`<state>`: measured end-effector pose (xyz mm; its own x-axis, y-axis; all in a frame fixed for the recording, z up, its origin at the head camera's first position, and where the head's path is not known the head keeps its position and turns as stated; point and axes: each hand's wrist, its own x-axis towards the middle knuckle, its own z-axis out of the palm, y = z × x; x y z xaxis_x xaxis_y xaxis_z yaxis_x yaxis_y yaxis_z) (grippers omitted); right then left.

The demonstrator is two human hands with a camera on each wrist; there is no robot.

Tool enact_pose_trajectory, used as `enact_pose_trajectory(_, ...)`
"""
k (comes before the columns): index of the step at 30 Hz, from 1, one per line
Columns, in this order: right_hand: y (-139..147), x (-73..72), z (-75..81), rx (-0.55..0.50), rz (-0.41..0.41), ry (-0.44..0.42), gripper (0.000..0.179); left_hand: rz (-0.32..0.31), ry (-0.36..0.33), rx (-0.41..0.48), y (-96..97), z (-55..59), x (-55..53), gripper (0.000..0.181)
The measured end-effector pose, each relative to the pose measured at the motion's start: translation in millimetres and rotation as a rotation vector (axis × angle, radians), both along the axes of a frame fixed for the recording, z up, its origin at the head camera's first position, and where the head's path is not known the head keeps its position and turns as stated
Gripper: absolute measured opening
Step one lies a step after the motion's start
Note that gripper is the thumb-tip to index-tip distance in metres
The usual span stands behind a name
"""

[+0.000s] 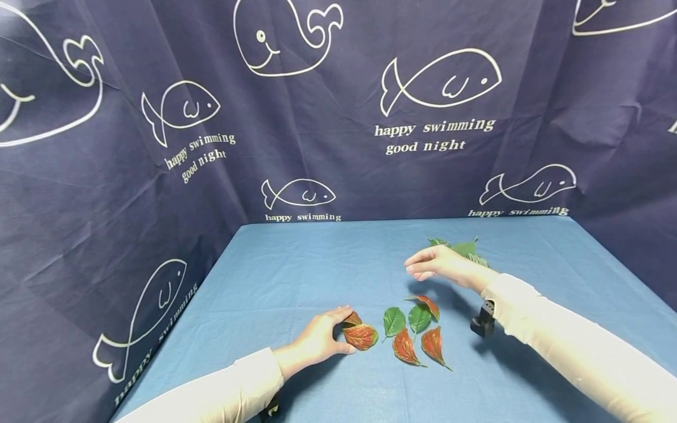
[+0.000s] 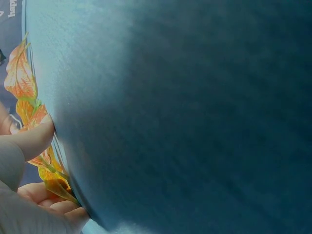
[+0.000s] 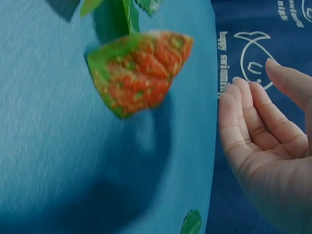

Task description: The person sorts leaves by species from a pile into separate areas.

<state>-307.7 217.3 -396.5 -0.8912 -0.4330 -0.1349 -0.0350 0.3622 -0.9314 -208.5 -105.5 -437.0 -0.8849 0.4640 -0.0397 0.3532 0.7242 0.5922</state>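
My left hand (image 1: 317, 339) rests on the blue cloth, thumb and fingers apart on either side of two overlapping red-orange leaves (image 1: 361, 336). In the left wrist view, its thumb (image 2: 36, 139) lies beside the leaves and the other fingers touch a yellow-orange leaf (image 2: 61, 187). Above the table, my right hand (image 1: 446, 264) hovers with loosely bent fingers and nothing in them, also plain in the right wrist view. Below it is a red leaf with a green edge (image 3: 141, 73). Two green leaves (image 1: 394, 322) and two red leaves (image 1: 405, 348) lie between the hands.
Several green leaves (image 1: 465, 249) lie behind the right hand, partly hidden by it. A blue cloth (image 1: 328, 258) covers the table. Dark blue curtains (image 1: 338, 129) with white fish and whale drawings hang at the back and sides.
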Motion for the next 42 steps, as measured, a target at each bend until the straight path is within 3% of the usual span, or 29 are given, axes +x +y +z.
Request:
enact_pose_trajectory(11,-16,9.5,-4.7,0.012,0.078,-0.006,0.049,0.001,0.007,0.001,-0.5,0.0,0.3,0.076)
enact_pose_trajectory(18,-24,13.2,-14.1,0.060,0.235,0.062,0.051,-0.005,0.008,-0.011,-1.2,0.2,0.7,0.077)
enact_pose_trajectory(27,-37,17.2,-18.2,0.113,0.219,0.120,0.043,-0.007,0.013,-0.018,-1.5,-0.6,-0.3,0.077)
enact_pose_trajectory(42,-44,20.7,-24.3,0.156,0.311,0.168,0.039,-0.025,0.047,-0.014,-1.2,1.0,0.7,0.076)
